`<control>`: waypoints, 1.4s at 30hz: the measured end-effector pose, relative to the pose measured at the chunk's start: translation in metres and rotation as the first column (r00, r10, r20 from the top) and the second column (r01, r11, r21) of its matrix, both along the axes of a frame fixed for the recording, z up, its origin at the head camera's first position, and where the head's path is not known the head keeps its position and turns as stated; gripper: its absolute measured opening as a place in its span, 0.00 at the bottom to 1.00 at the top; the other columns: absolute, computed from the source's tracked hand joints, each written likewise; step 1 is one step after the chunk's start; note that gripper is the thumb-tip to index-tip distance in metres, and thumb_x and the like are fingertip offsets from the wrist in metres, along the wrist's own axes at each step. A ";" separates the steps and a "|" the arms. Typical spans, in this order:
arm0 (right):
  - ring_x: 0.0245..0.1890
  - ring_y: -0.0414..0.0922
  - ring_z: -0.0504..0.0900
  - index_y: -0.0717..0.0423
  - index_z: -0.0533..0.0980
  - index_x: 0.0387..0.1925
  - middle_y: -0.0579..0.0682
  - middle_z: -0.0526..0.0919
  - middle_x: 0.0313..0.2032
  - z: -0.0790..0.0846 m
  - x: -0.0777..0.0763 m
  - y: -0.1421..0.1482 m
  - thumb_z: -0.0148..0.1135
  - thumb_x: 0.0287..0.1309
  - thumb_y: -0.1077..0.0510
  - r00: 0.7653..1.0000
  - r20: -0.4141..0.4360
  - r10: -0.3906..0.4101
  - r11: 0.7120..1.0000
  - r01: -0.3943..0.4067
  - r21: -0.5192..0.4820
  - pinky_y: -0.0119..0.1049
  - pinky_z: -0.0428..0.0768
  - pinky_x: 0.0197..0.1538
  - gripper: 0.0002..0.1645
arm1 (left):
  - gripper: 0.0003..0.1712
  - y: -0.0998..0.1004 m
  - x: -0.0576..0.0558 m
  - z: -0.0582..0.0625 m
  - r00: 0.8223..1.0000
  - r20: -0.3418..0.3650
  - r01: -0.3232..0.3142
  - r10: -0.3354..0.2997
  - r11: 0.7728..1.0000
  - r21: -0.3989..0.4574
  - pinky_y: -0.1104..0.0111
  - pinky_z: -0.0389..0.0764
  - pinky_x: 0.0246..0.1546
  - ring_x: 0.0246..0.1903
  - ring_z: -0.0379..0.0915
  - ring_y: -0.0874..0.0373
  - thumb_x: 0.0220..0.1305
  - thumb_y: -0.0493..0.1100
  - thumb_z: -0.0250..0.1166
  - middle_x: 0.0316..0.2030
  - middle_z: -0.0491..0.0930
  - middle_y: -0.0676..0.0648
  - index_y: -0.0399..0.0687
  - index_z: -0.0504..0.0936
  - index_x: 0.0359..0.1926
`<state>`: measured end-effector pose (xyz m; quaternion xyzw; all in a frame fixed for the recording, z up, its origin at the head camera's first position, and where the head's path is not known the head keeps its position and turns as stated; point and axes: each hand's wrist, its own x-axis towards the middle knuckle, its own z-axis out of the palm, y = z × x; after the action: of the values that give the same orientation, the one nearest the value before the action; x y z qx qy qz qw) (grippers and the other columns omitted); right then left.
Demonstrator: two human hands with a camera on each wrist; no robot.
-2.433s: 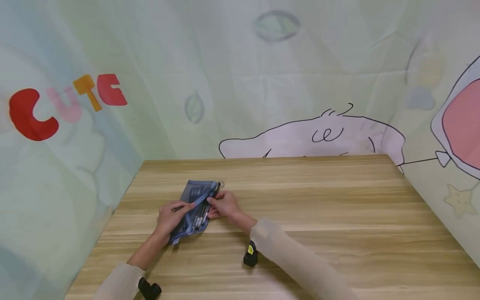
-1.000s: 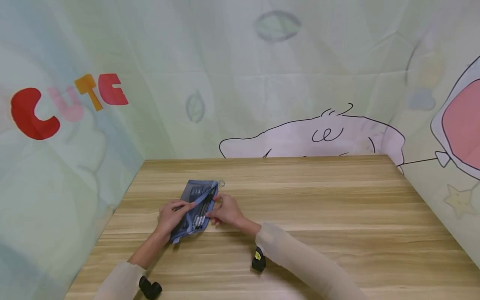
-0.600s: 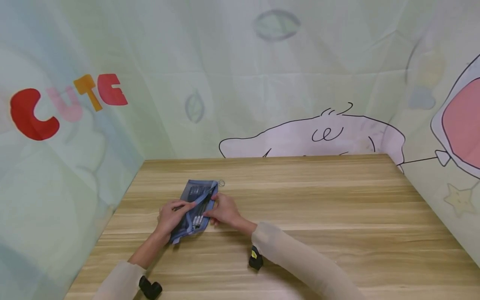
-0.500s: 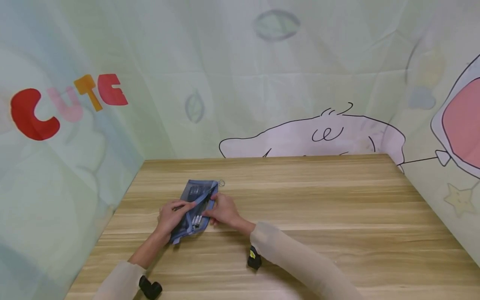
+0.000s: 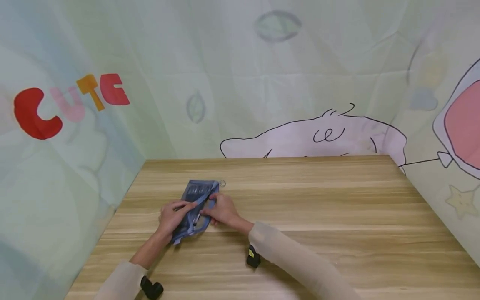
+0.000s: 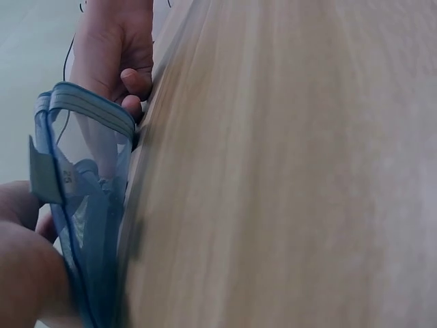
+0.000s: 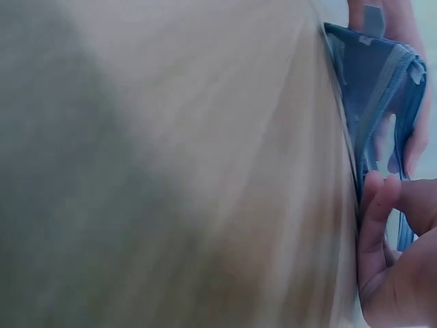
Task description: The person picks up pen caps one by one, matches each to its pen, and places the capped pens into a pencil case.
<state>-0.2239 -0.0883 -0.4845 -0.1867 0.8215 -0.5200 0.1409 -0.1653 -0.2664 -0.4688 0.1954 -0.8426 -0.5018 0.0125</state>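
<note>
A blue see-through mesh pencil case (image 5: pixel 202 183) lies at an angle on the left part of the table, its zip undone. My left hand (image 5: pixel 172 214) grips its left side, thumb over the top by the zip. At the right edge of the opening, my right hand (image 5: pixel 223 210) pinches the case's rim and spreads it apart. Inside, a short white and black pen end (image 5: pixel 196 218) shows near the lower end; dark shapes show through the upper mesh. In the right wrist view, the pencil case (image 7: pixel 369 61) gapes along its zip, beside my right hand (image 7: pixel 403 273).
A wood-grain table (image 5: pixel 318 200) spreads to the right of the case. Printed fabric walls (image 5: pixel 240 83) stand behind it and at both sides. Black wrist cameras (image 5: pixel 253 257) hang below both sleeves. A small metal ring (image 5: pixel 223 183) sits at the case's top corner.
Several pens lying along the right side of the opening have gone left under the zip flap, leaving one pen end visible. My right hand has shifted slightly left; my left hand stays put.
</note>
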 end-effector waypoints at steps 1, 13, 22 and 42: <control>0.06 0.34 0.73 0.68 0.74 0.59 0.49 0.81 0.12 0.001 0.000 0.003 0.76 0.57 0.59 1.000 0.012 0.010 1.000 -0.010 -0.022 0.30 0.77 0.14 0.32 | 0.27 0.001 -0.001 0.000 1.000 -0.003 0.000 0.000 1.000 0.001 0.47 0.56 0.66 0.64 0.66 0.44 0.62 0.58 0.72 0.63 0.76 0.37 0.41 0.88 0.51; 0.15 0.38 0.79 0.74 0.74 0.57 0.71 0.84 0.27 0.016 -0.005 0.047 0.59 0.68 0.69 0.973 0.216 0.079 0.957 -0.014 -0.290 0.30 0.82 0.23 0.18 | 0.28 0.009 -0.005 -0.002 1.000 0.000 0.019 -0.019 1.000 0.023 0.54 0.65 0.62 0.63 0.68 0.44 0.63 0.59 0.72 0.63 0.75 0.36 0.40 0.88 0.51; 0.20 0.38 0.82 0.72 0.74 0.57 0.51 0.83 0.25 0.005 -0.012 0.075 0.58 0.70 0.67 0.951 0.300 0.068 0.953 0.027 -0.303 0.28 0.84 0.29 0.18 | 0.29 -0.002 0.009 -0.001 1.000 0.023 -0.011 0.010 1.000 0.025 0.48 0.65 0.66 0.65 0.65 0.42 0.65 0.58 0.70 0.65 0.71 0.35 0.38 0.86 0.53; 0.21 0.37 0.80 0.75 0.75 0.55 0.50 0.82 0.24 0.018 -0.035 0.173 0.56 0.72 0.66 0.957 0.275 -0.092 0.948 0.168 -0.269 0.27 0.80 0.28 0.17 | 0.37 0.002 -0.001 0.001 0.998 0.003 0.068 -0.068 0.998 -0.014 0.45 0.59 0.72 0.72 0.60 0.39 0.62 0.63 0.71 0.70 0.68 0.35 0.40 0.81 0.61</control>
<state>-0.2585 0.0847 -0.4665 -0.0809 0.7217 -0.6626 0.1832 -0.1664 -0.2646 -0.4674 0.1670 -0.8524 -0.4955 -0.0044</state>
